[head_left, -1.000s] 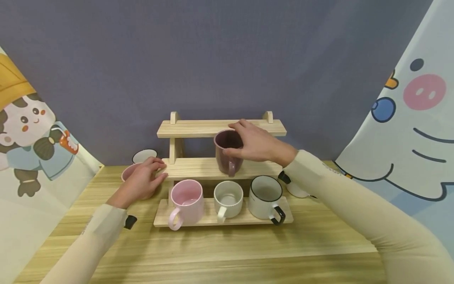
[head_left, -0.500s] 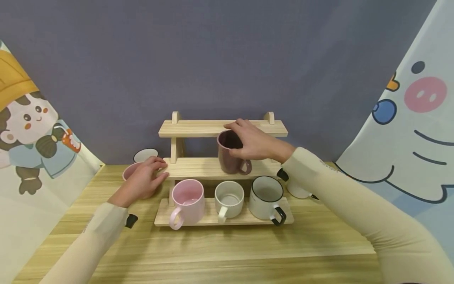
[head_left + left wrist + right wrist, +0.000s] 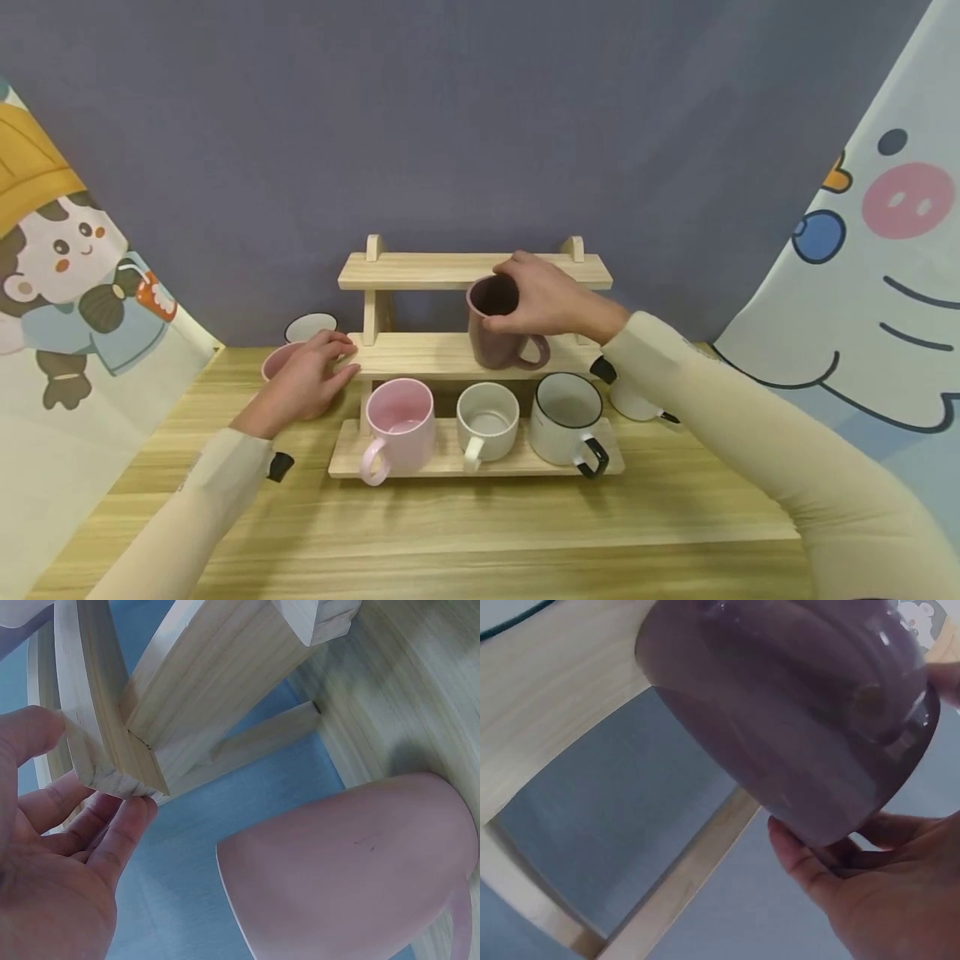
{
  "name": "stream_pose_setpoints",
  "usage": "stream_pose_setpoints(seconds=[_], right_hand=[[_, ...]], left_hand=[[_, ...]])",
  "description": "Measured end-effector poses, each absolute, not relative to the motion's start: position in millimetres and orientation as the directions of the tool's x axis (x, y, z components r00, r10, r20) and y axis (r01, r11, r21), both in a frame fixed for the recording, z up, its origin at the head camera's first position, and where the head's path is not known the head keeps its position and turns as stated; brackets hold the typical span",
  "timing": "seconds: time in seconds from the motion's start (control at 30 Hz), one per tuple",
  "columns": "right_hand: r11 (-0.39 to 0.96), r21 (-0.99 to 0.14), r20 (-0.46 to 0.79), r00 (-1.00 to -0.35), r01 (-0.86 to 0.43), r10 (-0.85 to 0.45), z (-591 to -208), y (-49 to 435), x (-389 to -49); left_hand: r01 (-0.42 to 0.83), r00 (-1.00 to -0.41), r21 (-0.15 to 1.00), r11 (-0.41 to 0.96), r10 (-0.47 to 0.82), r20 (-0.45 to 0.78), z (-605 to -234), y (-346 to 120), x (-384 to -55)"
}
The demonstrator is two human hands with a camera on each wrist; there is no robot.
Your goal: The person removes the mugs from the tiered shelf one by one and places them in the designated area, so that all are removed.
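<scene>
A plum-coloured mug (image 3: 487, 337) stands on the middle board of a three-tier wooden rack (image 3: 408, 354). My right hand (image 3: 551, 296) grips it near the rim from above, and its handle points right. In the right wrist view the fingertips (image 3: 799, 859) press the mug's side near the rim. My left hand (image 3: 300, 383) holds the left end of the middle board, thumb on top and fingers beneath in the left wrist view. On the bottom board are a pink mug (image 3: 411, 446), a cream mug (image 3: 501, 440) and a white mug with black rim (image 3: 551, 442).
Left of the rack, partly behind my left hand, is another pink mug (image 3: 277, 360), with a dark-rimmed white mug (image 3: 312, 327) behind it. A white mug (image 3: 632, 402) stands right of the rack beneath my right forearm. A grey cloth (image 3: 480, 125) hangs behind.
The plum mug has been turned, its handle swinging from the front round to the right, and it sits slightly further right. My left hand keeps its hold on the board.
</scene>
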State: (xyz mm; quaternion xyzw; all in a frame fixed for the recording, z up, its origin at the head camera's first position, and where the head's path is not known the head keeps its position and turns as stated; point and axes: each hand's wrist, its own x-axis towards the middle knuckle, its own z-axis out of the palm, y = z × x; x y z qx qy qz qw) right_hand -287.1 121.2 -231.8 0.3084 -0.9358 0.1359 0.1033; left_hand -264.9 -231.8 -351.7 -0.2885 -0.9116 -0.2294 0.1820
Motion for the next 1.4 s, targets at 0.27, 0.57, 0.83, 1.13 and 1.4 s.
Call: stream_pose_setpoints(seconds=[0.27,0.57,0.83,1.13,1.4], right_hand=[[0.745,-0.212,0.334,-0.763,-0.632,-0.553,-217.5,148.3,-278.8],[0.739,-0.207,0.391,-0.746,-0.641,-0.538,-205.4,185.7,-269.7],[0.764,-0.231,0.401,-0.775,-0.602,-0.489,-200.9,223.1,-256.0],[0.806,-0.226,0.364,-0.815,-0.547,-0.451,-195.4,263.0,-236.3],[0.832,-0.208,0.341,-0.836,-0.514,-0.431,-210.2,296.9,-222.1]], left_hand=[[0.612,-0.767,0.314,0.726,0.448,0.460,-350.1,-230.5,-265.6],[0.610,-0.770,0.317,0.726,0.450,0.452,-350.3,-231.6,-265.8],[0.600,-0.776,0.320,0.733,0.437,0.455,-352.3,-233.0,-267.0],[0.601,-0.774,0.315,0.735,0.436,0.460,-352.8,-232.3,-266.2],[0.594,-0.781,0.322,0.737,0.433,0.450,-352.5,-232.2,-265.4]])
